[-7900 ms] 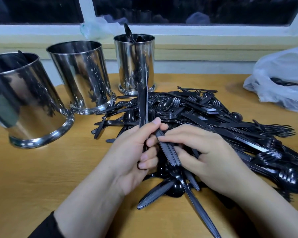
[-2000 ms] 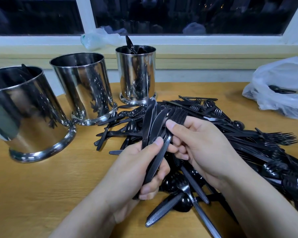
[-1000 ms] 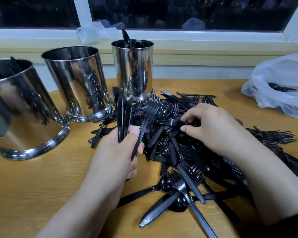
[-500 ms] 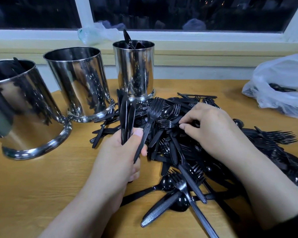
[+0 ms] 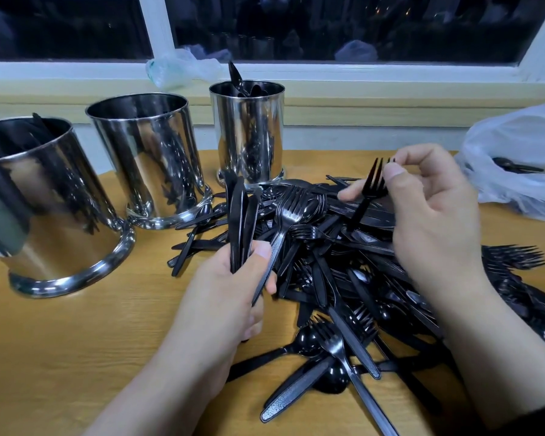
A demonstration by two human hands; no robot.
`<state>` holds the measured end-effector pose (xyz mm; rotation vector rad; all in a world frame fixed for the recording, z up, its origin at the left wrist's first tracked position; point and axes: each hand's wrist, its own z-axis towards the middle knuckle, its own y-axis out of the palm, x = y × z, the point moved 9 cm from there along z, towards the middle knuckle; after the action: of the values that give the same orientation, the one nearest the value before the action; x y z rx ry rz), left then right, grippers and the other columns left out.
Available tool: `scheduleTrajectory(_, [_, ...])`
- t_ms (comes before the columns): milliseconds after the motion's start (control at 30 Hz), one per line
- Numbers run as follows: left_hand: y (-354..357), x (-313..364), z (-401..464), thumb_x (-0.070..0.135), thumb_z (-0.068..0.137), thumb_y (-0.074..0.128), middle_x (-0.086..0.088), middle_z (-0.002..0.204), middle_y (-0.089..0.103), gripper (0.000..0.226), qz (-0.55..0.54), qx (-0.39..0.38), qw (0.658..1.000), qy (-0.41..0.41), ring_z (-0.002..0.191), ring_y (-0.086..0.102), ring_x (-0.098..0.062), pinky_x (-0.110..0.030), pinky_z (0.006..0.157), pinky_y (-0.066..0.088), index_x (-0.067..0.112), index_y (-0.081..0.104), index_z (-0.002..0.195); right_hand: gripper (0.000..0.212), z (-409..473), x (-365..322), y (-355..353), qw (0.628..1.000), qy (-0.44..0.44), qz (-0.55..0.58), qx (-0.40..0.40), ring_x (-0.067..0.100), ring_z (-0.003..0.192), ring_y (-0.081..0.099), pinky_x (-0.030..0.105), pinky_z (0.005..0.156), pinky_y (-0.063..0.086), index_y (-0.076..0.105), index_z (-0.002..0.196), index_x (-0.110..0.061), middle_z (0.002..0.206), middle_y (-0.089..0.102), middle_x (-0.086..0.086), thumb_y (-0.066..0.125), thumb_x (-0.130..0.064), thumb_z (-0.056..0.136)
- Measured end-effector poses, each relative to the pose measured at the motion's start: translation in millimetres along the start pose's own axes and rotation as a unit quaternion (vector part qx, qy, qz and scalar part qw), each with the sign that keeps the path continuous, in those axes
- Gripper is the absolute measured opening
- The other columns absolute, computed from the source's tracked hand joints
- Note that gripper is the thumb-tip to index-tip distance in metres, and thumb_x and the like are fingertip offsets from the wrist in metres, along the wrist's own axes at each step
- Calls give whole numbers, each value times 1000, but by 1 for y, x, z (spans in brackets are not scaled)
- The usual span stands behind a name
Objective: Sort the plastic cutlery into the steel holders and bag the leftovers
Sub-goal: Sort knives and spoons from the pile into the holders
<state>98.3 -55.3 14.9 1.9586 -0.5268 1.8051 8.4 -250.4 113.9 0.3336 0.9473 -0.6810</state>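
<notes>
A loose pile of black plastic cutlery point(image 5: 353, 265) is spread over the wooden desk point(image 5: 60, 341), mostly right of centre, with forks, knives and spoons mixed and overlapping. A bundle of knives point(image 5: 240, 221) is gripped in the left hand point(image 5: 224, 297), the blades standing upright above the fist; the handles are enclosed by the curled fingers point(image 5: 266, 283) and the thumb is pressed against the front of the bundle. A fork point(image 5: 285, 228) is clamped alongside the knives in the same fist, its tines leaning up and to the right over the pile.

A single fork point(image 5: 370, 191) is pinched by the right hand point(image 5: 431, 215) above the far side of the pile. The fork's head is caught between the thumb tip and the curled forefinger, tines pointing up, while its handle slants down and to the left toward the heap; whether the handle's end touches the pile cannot be told.

Three steel holders are lined up along the back left of the desk: a large near one point(image 5: 41, 209), a middle one point(image 5: 151, 158) and a far one point(image 5: 247, 130) from which dark cutlery tips protrude. A white plastic bag point(image 5: 516, 184) is seen at the right edge with a dark utensil lying inside. A crumpled clear bag point(image 5: 177, 69) is resting on the window sill behind the holders
</notes>
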Motion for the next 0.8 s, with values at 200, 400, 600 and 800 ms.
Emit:
scheduleTrajectory(200, [1,0,-4,45,101,55,-3,52,33,44,-5,-4,1000,-7,42,26,-14,-24,40,25,8,55,78,10,1,13,13,998,40,49,-20,27,69,63,64,89,53,53,99,-24,65,62,5,44,-22,105])
scheduleTrajectory(400, [1,0,-2,48,99,55,-4,49,32,46,-3,-6,1000,2,39,26,-14,-24,40,25,8,55,76,29,2,16,19,985,79,150,-20,13,80,56,51,98,49,65,119,-18,80,55,-1,38,-22,109])
scheduleTrajectory(600, [-1,-2,3,54,93,57,-11,54,38,44,-3,-7,1000,14,36,28,-13,-22,36,27,16,59,70,34,0,16,27,968,117,218,-38,15,73,44,33,70,41,63,131,-17,85,54,2,38,-25,110])
scheduleTrajectory(800, [-1,0,4,53,95,54,-5,45,35,50,10,-7,1000,17,34,28,-14,-22,37,28,7,56,76,59,-14,35,48,935,232,263,-59,13,66,36,31,61,28,66,128,-8,81,52,1,32,-51,105])
